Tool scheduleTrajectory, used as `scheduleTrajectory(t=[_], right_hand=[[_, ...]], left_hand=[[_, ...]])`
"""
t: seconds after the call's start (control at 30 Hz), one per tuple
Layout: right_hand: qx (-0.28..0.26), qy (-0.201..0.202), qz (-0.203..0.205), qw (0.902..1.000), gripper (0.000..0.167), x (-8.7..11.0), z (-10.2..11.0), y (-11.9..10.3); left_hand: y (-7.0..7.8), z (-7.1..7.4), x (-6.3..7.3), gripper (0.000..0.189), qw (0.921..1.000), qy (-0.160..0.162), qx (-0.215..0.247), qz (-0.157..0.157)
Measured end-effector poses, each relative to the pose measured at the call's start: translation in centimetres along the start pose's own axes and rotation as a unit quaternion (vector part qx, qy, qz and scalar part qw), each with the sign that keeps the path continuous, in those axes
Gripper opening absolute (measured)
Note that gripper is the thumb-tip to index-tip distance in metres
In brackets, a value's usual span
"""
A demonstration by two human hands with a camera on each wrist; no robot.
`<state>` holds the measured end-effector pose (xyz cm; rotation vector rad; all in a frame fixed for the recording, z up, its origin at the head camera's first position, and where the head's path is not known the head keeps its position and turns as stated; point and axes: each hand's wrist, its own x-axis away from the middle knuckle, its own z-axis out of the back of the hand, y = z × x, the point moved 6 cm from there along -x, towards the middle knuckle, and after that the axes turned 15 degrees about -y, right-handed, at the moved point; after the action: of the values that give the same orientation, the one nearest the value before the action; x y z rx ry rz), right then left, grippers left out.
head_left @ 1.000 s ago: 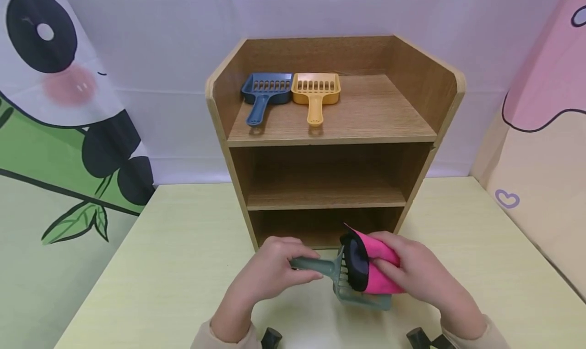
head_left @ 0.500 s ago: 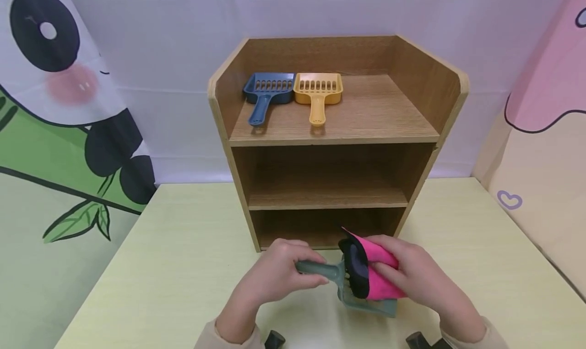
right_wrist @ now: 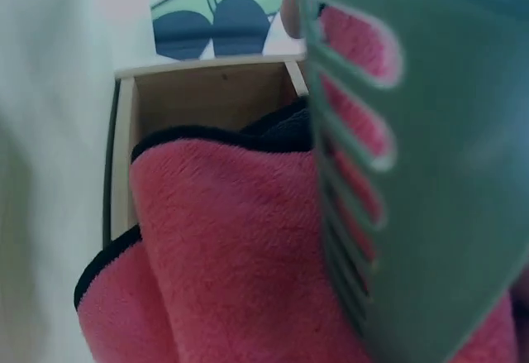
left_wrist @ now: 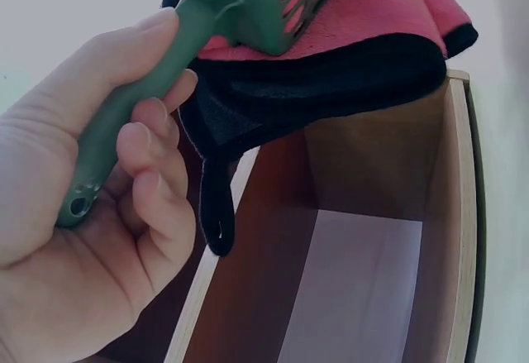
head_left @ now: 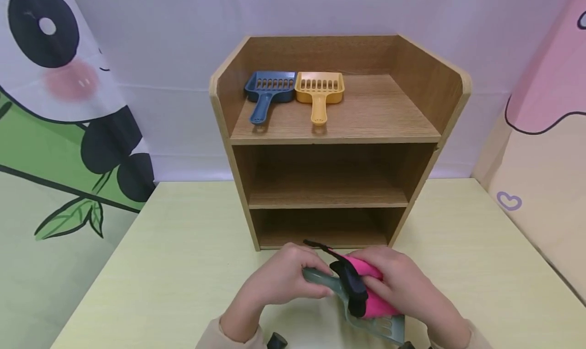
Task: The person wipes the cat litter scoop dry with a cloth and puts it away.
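My left hand grips the handle of a grey-green slotted litter scoop, fingers wrapped round it in the left wrist view. With my right hand I hold a bunched pink cloth with black edging against the scoop's slotted head. A black loop hangs off the cloth in the left wrist view. Pink pile shows through the slots of the scoop head in the right wrist view, where the right hand is mostly hidden. The scoop slants down toward the table's near side.
Behind the hands a wooden shelf unit stands on the pale table. On its top tier lie a blue scoop and a yellow scoop, side by side, handles forward. A printed lilac curtain closes the back.
The scoop and cloth have come down and nearer to me, with the scoop head dipping lower. My right hand has shifted down and left, and more of the cloth's black edge stretches toward my left hand.
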<state>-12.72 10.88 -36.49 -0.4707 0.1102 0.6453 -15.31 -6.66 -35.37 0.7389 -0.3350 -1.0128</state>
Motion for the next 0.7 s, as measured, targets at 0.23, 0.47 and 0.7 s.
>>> scheduleTrajectory(t=[0.23, 0.47, 0.7], right_hand=[[0.027, 0.006, -0.003, 0.9996, 0.039, -0.1, -0.3, 0.1], [0.041, 0.015, -0.023, 0.9988, 0.036, -0.1, 0.2, 0.4], [0.027, 0.016, -0.045, 0.9985, 0.035, 0.0, 0.6, 1.2]], left_hand=[[0.0, -0.1, -0.1, 0.019, 0.9996, -0.005, -0.026, 0.010], [0.1, 0.4, 0.3, 0.019, 0.9978, 0.027, -0.056, -0.021], [0.0, 1.0, 0.7, 0.020, 0.9980, 0.042, -0.048, 0.005]])
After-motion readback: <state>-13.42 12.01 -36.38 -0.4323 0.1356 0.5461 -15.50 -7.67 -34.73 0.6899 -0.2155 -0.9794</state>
